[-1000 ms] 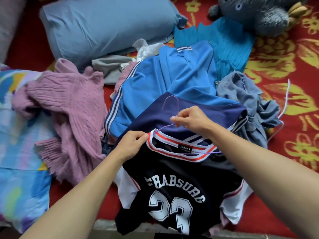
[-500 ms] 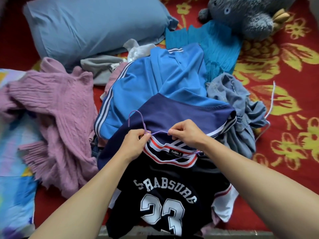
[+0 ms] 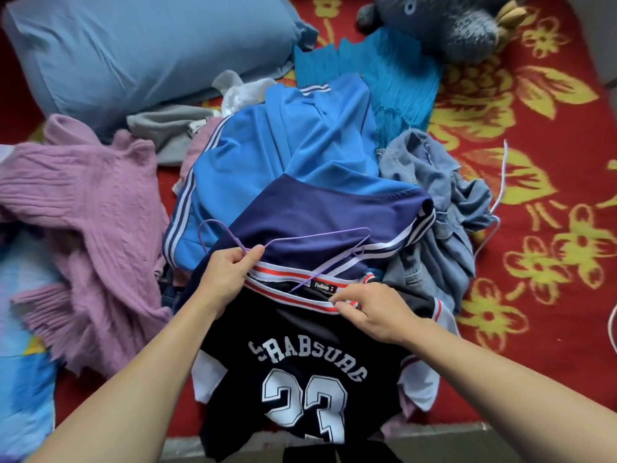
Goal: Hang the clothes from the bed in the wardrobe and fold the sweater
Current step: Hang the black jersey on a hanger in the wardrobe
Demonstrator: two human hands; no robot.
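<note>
1. Jersey (image 3: 300, 362): dark, with white lettering and the number 23 facing up. It lies on the near side of the clothes pile, and its lower part runs over the bed's near edge. The hem is hard to make out at the bottom of the frame. The right sleeve is partly covered by your right forearm.

2. Hanger (image 3: 317, 234): thin purple wire. The hook points left, beyond your left hand. One shoulder lies exposed on the blue track jacket (image 3: 283, 155), just above the striped collar (image 3: 287, 289). The lower wire enters the neck opening beside the label, and the rest is hidden inside the jersey.

3. Left hand (image 3: 230, 275): the fingers are curled and the thumb pinches the hanger's neck at the collar's left end. You cannot tell whether the collar fabric is also in the pinch.

4. Right hand (image 3: 377, 312): thumb and forefinger pinch the near collar band, to the right of the label.

5. Surroundings: the red floral bed cover (image 3: 551, 128) carries the pile.
- A pink sweater (image 3: 90, 208) lies crumpled to the left.
- A denim garment (image 3: 434, 182) touches the jacket on the right.
- A teal pleated garment (image 3: 397, 81) lies behind the pile.
- A blue pillow (image 3: 143, 51) and a grey plush toy (image 3: 444, 25) sit at the far side. The toy is cut off by the top edge.
</note>
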